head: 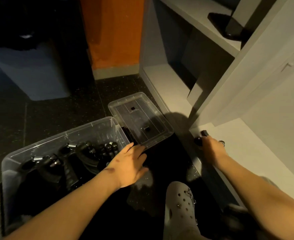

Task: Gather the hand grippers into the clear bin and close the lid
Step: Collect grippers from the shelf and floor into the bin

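Observation:
A clear plastic bin stands on the dark floor at lower left, holding several black hand grippers with metal springs. Its clear lid lies upside down on the floor just right of the bin. My left hand reaches over the bin's right corner with straight fingers touching the lid's near edge. My right hand rests on the low white shelf and grips a black hand gripper, whose handle ends stick out past my fingers.
A white shelf unit with an open door fills the right side. A grey waste bin stands at back left beside an orange panel. My foot in a grey clog is on the floor at the bottom.

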